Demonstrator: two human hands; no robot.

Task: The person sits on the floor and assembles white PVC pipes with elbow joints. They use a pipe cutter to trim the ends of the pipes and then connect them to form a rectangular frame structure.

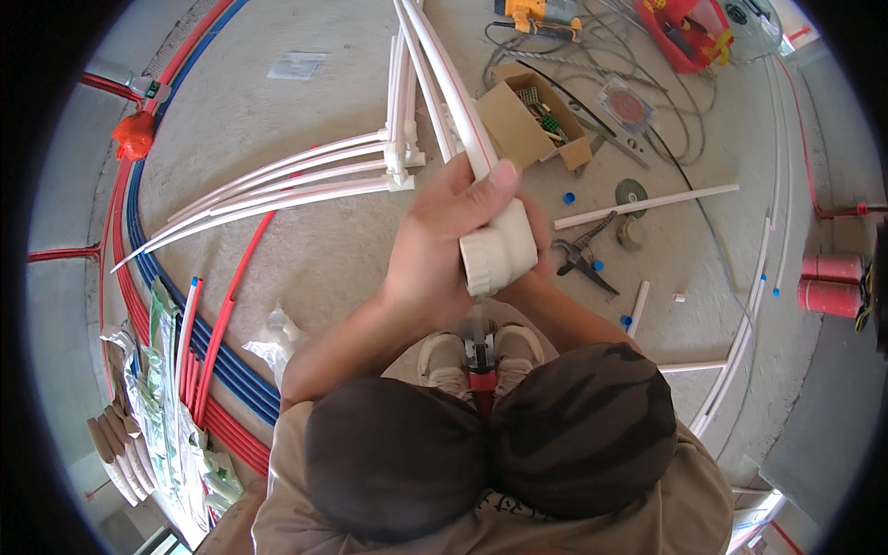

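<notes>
In front of my knees I hold a white plastic pipe [456, 83] with a red stripe, which runs up and away from me. On its near end sits a wide, ribbed white pipe fitting [499, 254]. My left hand [430, 231] is closed around the pipe's end and the fitting, its thumb lying across the pipe. My right hand [536, 222] closes on the fitting from the right side; most of its fingers are hidden behind it. Below, between my shoes, stands a red-handled tool [479, 356] with a dark metal head, partly hidden by my knees.
Joined white pipes [305, 185] lie ahead and left. Pipe cutters [585, 257], a short pipe [647, 205] and a cutting disc [632, 194] lie to the right. Beyond are an open cardboard box [518, 125], a yellow drill [541, 14] and cables. Blue and red pipes [222, 365] line the left wall.
</notes>
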